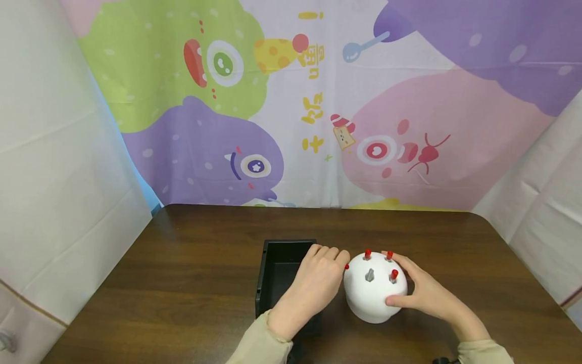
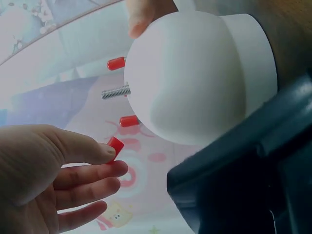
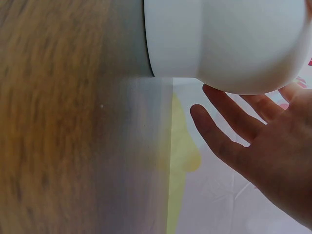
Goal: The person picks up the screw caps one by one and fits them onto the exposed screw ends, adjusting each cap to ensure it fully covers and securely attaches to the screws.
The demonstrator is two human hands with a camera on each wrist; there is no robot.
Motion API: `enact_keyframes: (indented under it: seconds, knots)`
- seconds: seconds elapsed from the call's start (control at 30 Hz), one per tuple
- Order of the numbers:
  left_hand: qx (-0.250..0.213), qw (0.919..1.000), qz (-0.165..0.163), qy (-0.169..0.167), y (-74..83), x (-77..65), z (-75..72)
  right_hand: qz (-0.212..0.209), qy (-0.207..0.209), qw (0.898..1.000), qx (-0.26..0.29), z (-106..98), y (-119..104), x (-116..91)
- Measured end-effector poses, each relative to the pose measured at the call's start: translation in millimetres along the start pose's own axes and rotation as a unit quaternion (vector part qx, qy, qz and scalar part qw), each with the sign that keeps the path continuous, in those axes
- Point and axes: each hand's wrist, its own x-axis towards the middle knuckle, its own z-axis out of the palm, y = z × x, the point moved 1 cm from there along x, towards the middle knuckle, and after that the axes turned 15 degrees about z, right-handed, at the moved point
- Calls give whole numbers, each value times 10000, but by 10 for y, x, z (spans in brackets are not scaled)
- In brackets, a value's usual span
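A white dome-shaped thing (image 1: 372,301) stands on the table on a narrower round base. Three of the bolts on top wear red caps (image 1: 368,254); a bare threaded bolt (image 1: 370,275) sticks up in front, also visible as a metal bolt (image 2: 116,92) in the left wrist view. My left hand (image 1: 320,275) pinches a loose red cap (image 2: 115,146) between thumb and forefinger, just left of the dome and apart from the bolts. With thumb in front and fingers behind, my right hand (image 1: 425,293) holds the dome's right side.
A black open tray (image 1: 260,290) lies left of the dome, partly hidden beneath my left forearm. The brown wooden table (image 1: 182,283) reaches back to a printed cartoon curtain (image 1: 313,182). White cloth (image 1: 541,202) hangs at both sides.
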Motion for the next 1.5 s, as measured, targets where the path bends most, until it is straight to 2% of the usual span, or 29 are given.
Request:
enact_keyframes:
  seconds: [0.33,0.7,1.13,1.27,1.5]
  knots:
    - [47,9998,140,147,60,108,-26,-22,-36,10000,-1,0,-7,-6]
    - [135,9992,330,165,135,152,28,-47,-157,9998,106,-16,-43,-12]
    - [136,9990,298,312,166,191,51,27,-181,9997,137,-6,-23,-15]
    - [186,9989,308,299,169,209,48,-83,-192,9997,148,-6,-30,-15]
    - [135,9993,256,257,177,230,34,69,-194,9997,96,-12,-28,-14]
